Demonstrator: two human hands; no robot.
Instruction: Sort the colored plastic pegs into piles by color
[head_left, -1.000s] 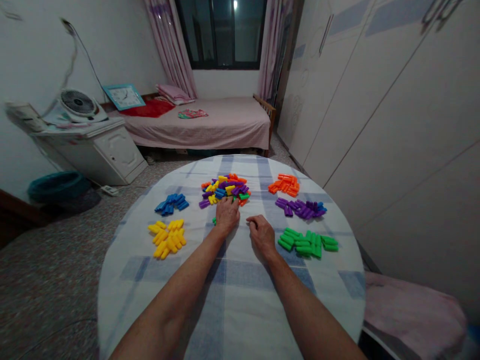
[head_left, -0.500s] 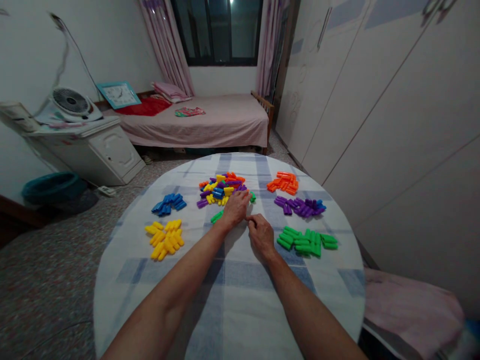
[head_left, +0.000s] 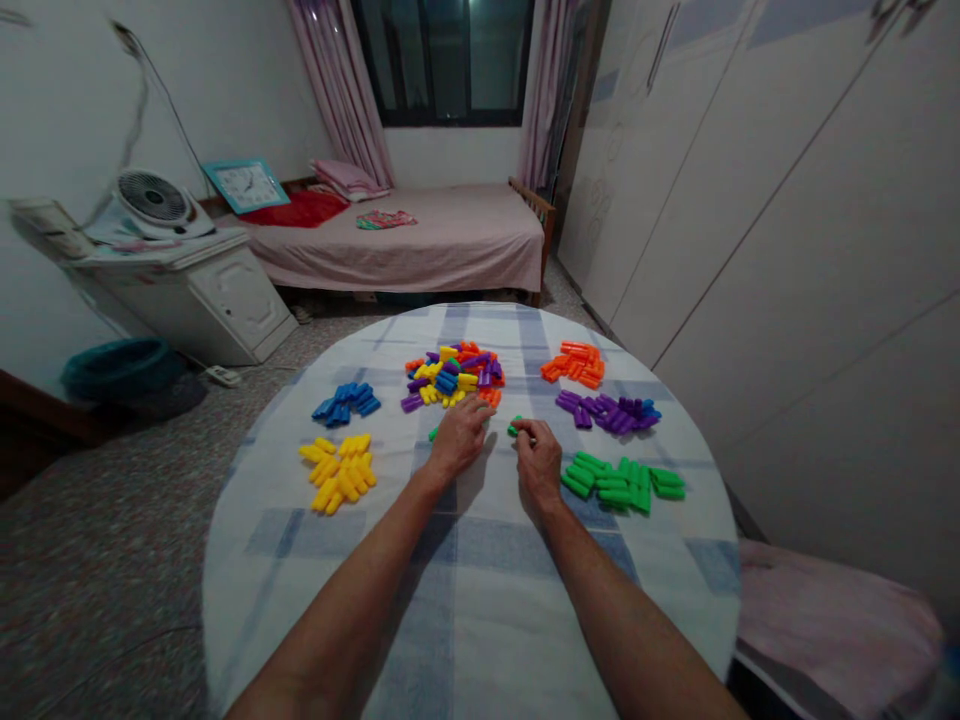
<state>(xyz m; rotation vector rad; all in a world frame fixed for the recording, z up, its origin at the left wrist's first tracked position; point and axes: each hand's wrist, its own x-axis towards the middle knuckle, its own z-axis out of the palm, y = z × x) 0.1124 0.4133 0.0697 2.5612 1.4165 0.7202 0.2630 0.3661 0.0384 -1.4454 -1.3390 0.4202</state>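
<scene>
Right hand (head_left: 538, 462) pinches a green peg (head_left: 514, 428) between thumb and forefinger, over the checked cloth (head_left: 480, 600); the hold looks light, fingertips only. Left hand (head_left: 460, 440) lies palm down, loosely open, holding nothing visible, just short of the mixed pile (head_left: 454, 375). Risk: a slack pinch could drop the peg; a low-passing right hand could nudge the nearby green group (head_left: 622, 483), scattering it.

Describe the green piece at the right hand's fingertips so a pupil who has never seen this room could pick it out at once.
On the round checked table, find the mixed heap of colours and the green group to its lower right. Between them sits one green piece, apart from any pile, at the right hand's fingertips.
</scene>
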